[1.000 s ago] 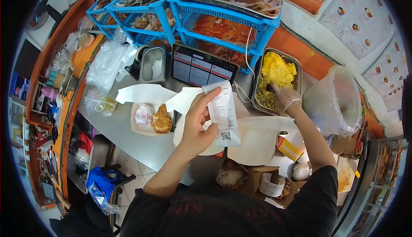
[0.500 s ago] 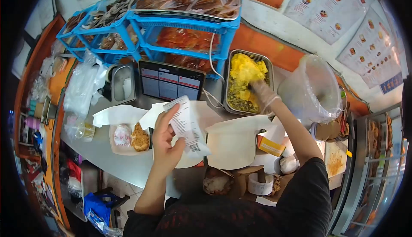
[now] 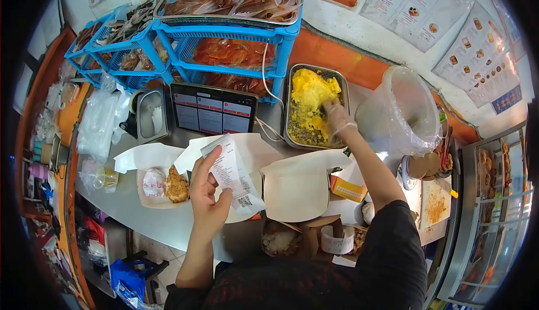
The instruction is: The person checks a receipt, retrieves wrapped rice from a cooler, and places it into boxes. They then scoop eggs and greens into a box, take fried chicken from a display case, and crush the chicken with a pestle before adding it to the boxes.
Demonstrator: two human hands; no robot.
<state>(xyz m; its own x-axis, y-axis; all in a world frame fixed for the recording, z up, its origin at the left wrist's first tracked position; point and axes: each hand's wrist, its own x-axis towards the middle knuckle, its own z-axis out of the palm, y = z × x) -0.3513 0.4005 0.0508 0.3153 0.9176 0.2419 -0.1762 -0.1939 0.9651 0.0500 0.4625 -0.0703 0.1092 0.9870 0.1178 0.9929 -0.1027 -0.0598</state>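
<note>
My left hand [image 3: 206,206] pinches a printed paper receipt [image 3: 234,170] between thumb and fingers, above the paper boxes. In a clear plastic glove, my right hand [image 3: 339,121] reaches into a metal tray [image 3: 289,116] at the lower right side of a yellow scrambled-egg pile [image 3: 310,88]. Its fingertips are blurred and partly hidden against the egg crumbs. Below the tray lies an open white paper box [image 3: 296,195], its inside bare. Left of the receipt, another open box [image 3: 149,201] holds a fried chicken piece [image 3: 177,185] and a wrapped bundle [image 3: 153,182].
A lit tablet [image 3: 212,111] stands behind the boxes, before blue racks [image 3: 227,29] of bagged food. A large plastic-lined bucket [image 3: 396,111] is right of the tray. Near my body are a rice box [image 3: 281,240] and a box with a paper strip [image 3: 338,240].
My right hand has shifted slightly within the tray, at the egg's lower right. The left hand keeps the receipt. The whole view has shifted a little, so everything sits further left.
</note>
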